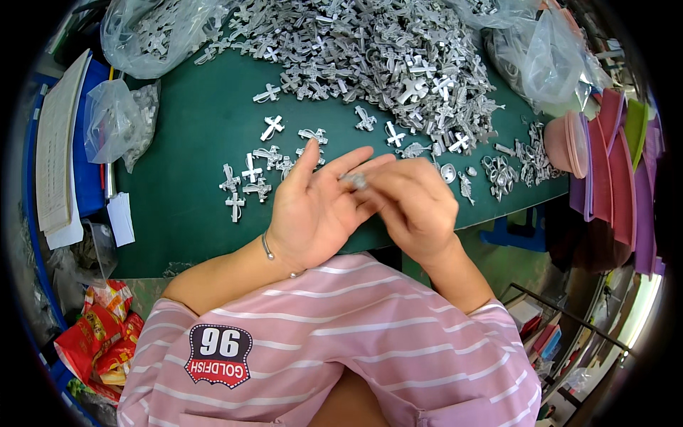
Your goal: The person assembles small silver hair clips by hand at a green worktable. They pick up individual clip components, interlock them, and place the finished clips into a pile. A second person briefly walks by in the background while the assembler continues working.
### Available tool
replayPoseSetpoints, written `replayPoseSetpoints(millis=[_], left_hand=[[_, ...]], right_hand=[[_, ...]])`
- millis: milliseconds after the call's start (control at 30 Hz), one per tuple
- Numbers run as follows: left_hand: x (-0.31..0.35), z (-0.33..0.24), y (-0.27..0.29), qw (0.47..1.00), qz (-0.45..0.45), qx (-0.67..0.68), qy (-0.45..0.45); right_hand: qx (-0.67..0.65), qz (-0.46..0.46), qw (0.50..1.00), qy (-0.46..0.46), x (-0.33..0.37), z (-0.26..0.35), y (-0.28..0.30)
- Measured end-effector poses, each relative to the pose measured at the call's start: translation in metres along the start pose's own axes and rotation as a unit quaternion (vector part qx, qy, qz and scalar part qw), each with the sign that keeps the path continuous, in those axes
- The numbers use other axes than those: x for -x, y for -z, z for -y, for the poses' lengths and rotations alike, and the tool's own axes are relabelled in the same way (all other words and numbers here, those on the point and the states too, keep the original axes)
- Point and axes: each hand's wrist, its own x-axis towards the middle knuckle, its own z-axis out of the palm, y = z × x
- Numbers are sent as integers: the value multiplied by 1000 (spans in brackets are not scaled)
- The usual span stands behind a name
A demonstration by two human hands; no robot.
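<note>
My left hand (311, 206) lies palm up over the near part of the green table, fingers stretched out and a thin bangle on its wrist. My right hand (425, 206) pinches a small silver metal piece (355, 181) just above the left fingers. Blur hides that piece's exact shape. Beside my left hand, several silver cross pendants (251, 168) lie in a loose group. Beyond both hands spreads a large heap of silver metal pendants (384, 64), many of them crosses. A leaf-shaped pendant (466, 189) and a small round cup (447, 173) lie right of my right hand.
Clear plastic bags (117, 117) with metal parts stand left; another plastic bag (544, 57) is at the far right. Pink tubs (565, 144) and coloured bins (619, 164) line the right edge. Papers (62, 142) stand at the left, above red packets (103, 341).
</note>
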Motion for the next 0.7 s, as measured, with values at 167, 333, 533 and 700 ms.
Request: replayPoseSetpoints(millis=[167, 333, 533, 700], left_hand=[[-1, -1, 1, 1000, -14, 9, -12], [-1, -2, -2, 1000, -7, 12, -18], [1, -5, -4, 999, -2, 14, -30], [1, -5, -4, 999, -2, 14, -30]], right_hand=[[96, 42, 994, 7, -15, -22, 20], [277, -27, 954, -113, -46, -60, 13], [238, -16, 964, -120, -49, -68, 12], [179, -40, 972, -150, -52, -63, 17]])
